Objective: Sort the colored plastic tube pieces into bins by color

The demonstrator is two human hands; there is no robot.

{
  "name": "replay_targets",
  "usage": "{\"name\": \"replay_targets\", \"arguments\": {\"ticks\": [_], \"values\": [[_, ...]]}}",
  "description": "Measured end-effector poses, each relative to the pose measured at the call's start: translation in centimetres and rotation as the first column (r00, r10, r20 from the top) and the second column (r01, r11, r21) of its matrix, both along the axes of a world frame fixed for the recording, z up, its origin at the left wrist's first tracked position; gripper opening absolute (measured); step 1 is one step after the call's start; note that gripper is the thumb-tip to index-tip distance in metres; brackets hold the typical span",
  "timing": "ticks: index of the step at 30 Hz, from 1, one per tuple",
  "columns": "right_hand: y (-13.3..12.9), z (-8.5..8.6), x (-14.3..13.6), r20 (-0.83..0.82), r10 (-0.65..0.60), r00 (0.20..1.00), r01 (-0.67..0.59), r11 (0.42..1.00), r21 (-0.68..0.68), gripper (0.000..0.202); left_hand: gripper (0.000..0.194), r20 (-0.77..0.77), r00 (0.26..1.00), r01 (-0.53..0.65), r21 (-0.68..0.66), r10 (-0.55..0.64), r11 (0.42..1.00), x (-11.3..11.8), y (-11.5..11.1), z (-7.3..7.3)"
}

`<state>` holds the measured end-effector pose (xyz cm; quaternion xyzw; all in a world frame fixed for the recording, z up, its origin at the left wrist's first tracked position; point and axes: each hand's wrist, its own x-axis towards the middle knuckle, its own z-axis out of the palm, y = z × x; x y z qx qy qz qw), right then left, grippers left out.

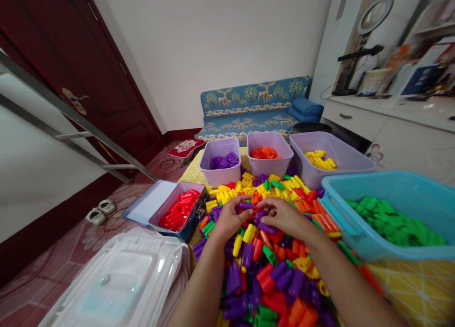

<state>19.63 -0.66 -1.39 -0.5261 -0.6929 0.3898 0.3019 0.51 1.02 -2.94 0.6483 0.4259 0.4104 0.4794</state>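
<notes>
My left hand [231,217] is curled over the heap, with a purple plastic tube piece [246,205] between its thumb and fingers. Close beside it, my right hand [282,216] pinches another purple piece [260,216]. Both hands are low over a mixed pile of bullet-shaped plastic pieces in yellow, purple, red, orange and green. A yellow piece [249,233] lies just below the gap between the hands. My fingers partly hide the pieces beneath them.
Behind the pile stand lilac bins with purple [212,175], orange [265,167] and yellow pieces [313,175]. A blue bin [341,213] at right holds green ones. Left, an open tin [194,225] contains red ones, near stacked clear lids [88,270]. A ladder [85,123] leans far left.
</notes>
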Motion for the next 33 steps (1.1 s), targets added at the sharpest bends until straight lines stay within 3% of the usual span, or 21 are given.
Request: {"name": "replay_targets", "arguments": {"ticks": [4, 15, 24, 29, 31, 33], "values": [[0.1, 0.2, 0.5, 0.097, -0.05, 0.994, 0.034, 0.987, 0.158, 0.012, 0.034, -0.019, 0.999, -0.028, 0.03, 0.029, 0.999, 0.0, -0.1, 0.1], [0.4, -0.3, 0.0, -0.006, -0.013, 1.0, 0.013, 1.0, 0.021, 0.02, 0.029, 0.001, 1.0, -0.019, -0.016, 0.019, 1.0, 0.1, 0.0, -0.1], [0.0, 0.7, 0.0, 0.054, 0.009, 0.999, -0.012, 0.999, 0.05, 0.016, 0.029, 0.004, 1.0, -0.004, -0.022, 0.004, 1.0, 0.0, 0.1, -0.2], [0.1, 0.9, -0.2, -0.098, 0.031, 0.995, -0.027, 0.999, 0.042, 0.017, 0.039, 0.195, 0.975, -0.09, -0.069, 0.102, 0.993, 0.1, -0.1, 0.5], [0.2, 1.2, 0.1, -0.152, -0.027, 0.988, 0.039, 0.996, 0.075, 0.021, 0.045, 0.265, 0.956, -0.104, -0.098, 0.127, 0.99, 0.0, -0.2, 0.8], [0.2, 1.8, 0.8, -0.077, -0.142, 0.987, 0.153, 0.974, 0.169, 0.026, 0.049, 0.284, 0.95, -0.102, -0.099, 0.126, 0.99, -0.2, -0.3, 1.0]]}}
